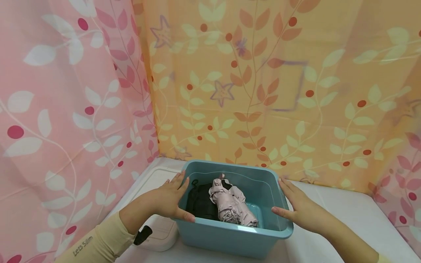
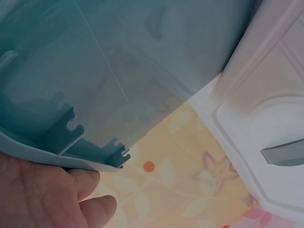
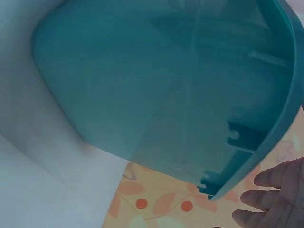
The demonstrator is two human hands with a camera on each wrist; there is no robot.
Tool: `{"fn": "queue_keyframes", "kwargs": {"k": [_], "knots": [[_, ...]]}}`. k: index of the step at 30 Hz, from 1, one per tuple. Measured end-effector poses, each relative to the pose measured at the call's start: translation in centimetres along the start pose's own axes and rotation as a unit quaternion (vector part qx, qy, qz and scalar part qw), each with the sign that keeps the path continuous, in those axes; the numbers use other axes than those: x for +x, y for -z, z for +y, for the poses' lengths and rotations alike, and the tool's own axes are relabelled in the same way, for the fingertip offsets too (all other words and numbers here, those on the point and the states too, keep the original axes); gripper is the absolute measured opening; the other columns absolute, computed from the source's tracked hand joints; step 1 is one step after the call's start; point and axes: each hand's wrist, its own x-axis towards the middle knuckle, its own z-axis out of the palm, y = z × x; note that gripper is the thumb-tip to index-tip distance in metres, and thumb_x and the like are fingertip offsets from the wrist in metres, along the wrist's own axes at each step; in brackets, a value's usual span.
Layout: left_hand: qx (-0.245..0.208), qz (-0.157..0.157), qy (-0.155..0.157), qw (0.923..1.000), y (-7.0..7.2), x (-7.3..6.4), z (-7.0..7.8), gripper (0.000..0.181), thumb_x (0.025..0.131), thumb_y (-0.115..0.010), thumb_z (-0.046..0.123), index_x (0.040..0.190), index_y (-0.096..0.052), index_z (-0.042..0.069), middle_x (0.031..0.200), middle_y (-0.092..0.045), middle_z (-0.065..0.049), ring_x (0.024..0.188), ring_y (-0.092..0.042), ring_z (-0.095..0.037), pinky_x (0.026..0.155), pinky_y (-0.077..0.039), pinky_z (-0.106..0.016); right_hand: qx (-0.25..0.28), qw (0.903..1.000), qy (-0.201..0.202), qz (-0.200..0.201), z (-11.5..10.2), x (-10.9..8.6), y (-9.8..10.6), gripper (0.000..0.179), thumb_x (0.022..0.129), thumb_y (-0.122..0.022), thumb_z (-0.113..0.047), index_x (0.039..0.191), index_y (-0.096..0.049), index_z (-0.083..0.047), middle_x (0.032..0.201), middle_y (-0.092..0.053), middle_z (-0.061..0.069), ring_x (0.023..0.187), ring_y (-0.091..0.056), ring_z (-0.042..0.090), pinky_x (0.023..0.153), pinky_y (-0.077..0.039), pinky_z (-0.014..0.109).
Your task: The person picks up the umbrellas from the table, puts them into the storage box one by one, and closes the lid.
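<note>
A blue plastic bin (image 1: 227, 239) stands in front of me, with its top open. Inside it lie pale pink folded umbrellas (image 1: 228, 202), side by side, and a black bundle (image 1: 201, 201) with a loop, perhaps another umbrella. My left hand (image 1: 166, 200) rests at the bin's left rim, fingers extended outside and thumb by the front corner. On the opposite side my right hand (image 1: 304, 212) is spread at the right rim, its thumb reaching over the edge. In the right wrist view its straight fingers (image 3: 270, 199) are just apart from the rim. Neither hand grips anything inside.
A white lid-like piece (image 1: 161, 233) with a grey handle (image 2: 285, 154) lies left of the bin, partly hidden by my left arm. The white table (image 1: 342, 215) extends to the right. Patterned curtains (image 1: 250, 91) surround the back and sides.
</note>
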Motion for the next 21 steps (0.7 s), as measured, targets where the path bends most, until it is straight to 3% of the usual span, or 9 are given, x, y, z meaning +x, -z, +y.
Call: {"fn": "queue_keyframes", "kwargs": {"k": [10,21], "knots": [[0.000,0.003,0.000,1.0000,0.0,0.0,0.0,0.121,0.061,-0.046,0.084,0.147,-0.009,0.006,0.152,0.005,-0.014,0.139,0.005,-0.030,0.108,-0.010,-0.054,-0.030,0.9995,0.007,-0.010,-0.2,-1.7,-1.7,0.102,0.076,-0.056,-0.065,0.145,-0.019,0.000,0.151,-0.012,0.017,0.136,-0.013,0.040,0.099,-0.024,0.061],[-0.008,0.005,0.002,1.0000,-0.1,0.0,-0.1,0.122,0.061,-0.047,0.083,0.147,-0.008,0.006,0.152,0.006,-0.013,0.139,0.004,-0.029,0.108,-0.011,-0.055,-0.082,0.9965,0.015,0.009,-0.4,-1.6,-2.0,0.106,0.073,-0.055,-0.070,0.143,-0.023,0.003,0.150,-0.018,0.017,0.136,-0.018,0.037,0.099,-0.027,0.056]]}}
